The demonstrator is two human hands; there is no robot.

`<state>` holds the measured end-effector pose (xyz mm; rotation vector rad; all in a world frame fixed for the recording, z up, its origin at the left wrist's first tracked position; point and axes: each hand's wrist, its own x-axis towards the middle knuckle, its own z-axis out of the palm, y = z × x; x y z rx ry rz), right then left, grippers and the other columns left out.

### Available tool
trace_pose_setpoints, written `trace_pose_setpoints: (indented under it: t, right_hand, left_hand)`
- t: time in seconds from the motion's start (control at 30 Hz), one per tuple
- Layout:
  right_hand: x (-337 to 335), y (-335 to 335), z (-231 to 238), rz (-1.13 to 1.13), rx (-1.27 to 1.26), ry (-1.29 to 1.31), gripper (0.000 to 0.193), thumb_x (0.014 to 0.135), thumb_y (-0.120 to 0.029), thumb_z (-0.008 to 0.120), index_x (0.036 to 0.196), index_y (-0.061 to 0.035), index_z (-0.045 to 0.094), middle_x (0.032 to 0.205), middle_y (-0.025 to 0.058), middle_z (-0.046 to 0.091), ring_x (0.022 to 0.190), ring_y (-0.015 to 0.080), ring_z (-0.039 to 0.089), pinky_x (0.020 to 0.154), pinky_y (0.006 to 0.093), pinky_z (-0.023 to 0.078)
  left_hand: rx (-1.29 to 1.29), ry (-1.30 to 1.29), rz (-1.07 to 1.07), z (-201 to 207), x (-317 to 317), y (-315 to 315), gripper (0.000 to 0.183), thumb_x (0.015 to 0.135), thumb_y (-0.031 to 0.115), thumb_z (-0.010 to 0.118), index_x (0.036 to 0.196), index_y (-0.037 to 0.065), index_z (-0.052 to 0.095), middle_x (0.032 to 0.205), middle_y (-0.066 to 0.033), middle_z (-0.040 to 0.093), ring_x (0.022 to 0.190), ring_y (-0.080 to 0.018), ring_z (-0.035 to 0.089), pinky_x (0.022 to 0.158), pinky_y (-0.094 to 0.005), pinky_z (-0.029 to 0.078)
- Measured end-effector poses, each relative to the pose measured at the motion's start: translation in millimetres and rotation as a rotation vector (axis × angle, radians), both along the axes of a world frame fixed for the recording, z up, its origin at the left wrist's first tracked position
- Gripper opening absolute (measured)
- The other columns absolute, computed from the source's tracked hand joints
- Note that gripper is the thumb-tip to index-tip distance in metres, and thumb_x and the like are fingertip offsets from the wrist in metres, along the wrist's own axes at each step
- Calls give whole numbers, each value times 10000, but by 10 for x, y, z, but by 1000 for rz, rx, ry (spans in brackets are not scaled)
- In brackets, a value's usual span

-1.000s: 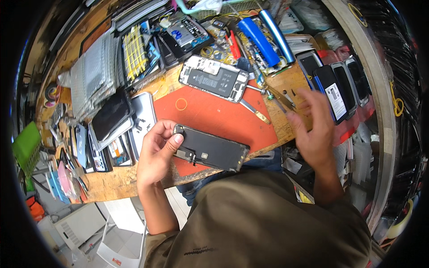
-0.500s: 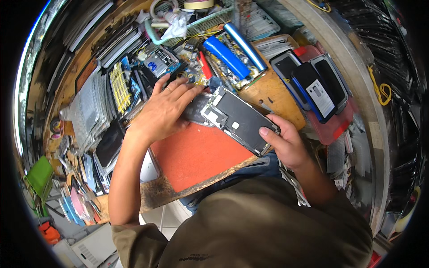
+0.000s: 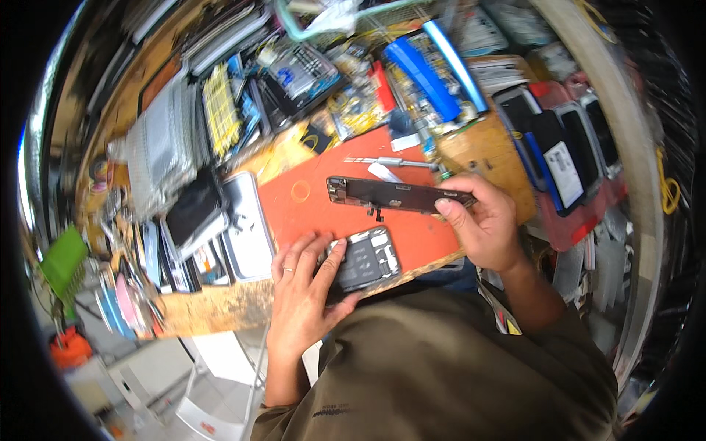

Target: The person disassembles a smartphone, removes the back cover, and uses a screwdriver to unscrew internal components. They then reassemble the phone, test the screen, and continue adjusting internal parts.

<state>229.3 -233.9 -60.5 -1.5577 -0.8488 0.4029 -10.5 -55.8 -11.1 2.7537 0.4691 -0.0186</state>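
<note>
We have our left hand spread over one end of an opened phone body, its fingers touching the top face; thumb and fingers lie apart, and we cannot tell whether they pinch the body or merely rest on it; the phone body lies at the near edge of an orange mat, with its dark battery and pale inner fittings showing; our right hand is clamped on one end of a dark screen panel, thumb on the near side; we hold the panel tilted above the mat, beyond the phone body and apart from it, and a small flex cable hangs from its lower edge; past the panel a slim silver tool lies on the mat, with a white strip just beside it; a yellow rubber band lies to the left, near a white-silver phone back; to the right we see a blue-edged phone among other phones; two blue rolls lie at the back of the wooden bench.
</note>
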Motion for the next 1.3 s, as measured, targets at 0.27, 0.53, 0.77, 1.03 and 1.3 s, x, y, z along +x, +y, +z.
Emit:
trace_pose_setpoints:
  t: [0.27, 0.53, 0.77, 1.03, 1.3]
  right_hand:
    - [-309, 508, -126, 405, 55, -66, 207, 931, 106, 718, 1125, 31, 729, 1006, 146, 762, 865, 254, 744, 753, 354, 574]
    - [-436, 504, -118, 335, -20, 60, 169, 979, 33, 742, 1146, 28, 718, 1000, 98, 746, 866, 162, 719, 762, 307, 565]
    - [-495, 438, 37, 290, -38, 486, 254, 1067, -90, 732, 1275, 24, 641, 1052, 10, 687, 937, 57, 639, 801, 241, 525]
    - [-456, 434, 25, 307, -53, 460, 242, 1075, -79, 714, 1276, 28, 631, 1043, 17, 688, 950, 59, 642, 837, 259, 537]
    - [-445, 415, -17, 324, -35, 478, 232, 1083, -72, 696, 1280, 29, 627, 1059, 21, 690, 940, 54, 648, 812, 243, 543]
  left_hand:
    - [72, -430, 501, -264, -665, -229, 162, 860, 37, 788, 1017, 68, 759, 898, -77, 638, 890, -282, 612, 931, -436, 385]
    - [2, -507, 447, -382, -463, -251, 219, 853, 28, 794, 1066, 75, 770, 880, -47, 657, 906, -261, 636, 922, -413, 398]
    - [62, -555, 416, -365, -250, -67, 327, 865, 143, 860, 1175, 116, 760, 1041, -50, 629, 989, -260, 582, 899, -409, 374]
    - [95, -497, 386, -293, -189, -33, 289, 839, 307, 896, 1063, 175, 771, 978, 3, 604, 967, -241, 567, 916, -405, 339]
    - [67, -503, 318, -258, -215, -1, 179, 878, 235, 856, 1009, 172, 751, 1013, 34, 675, 985, -235, 583, 914, -404, 336]
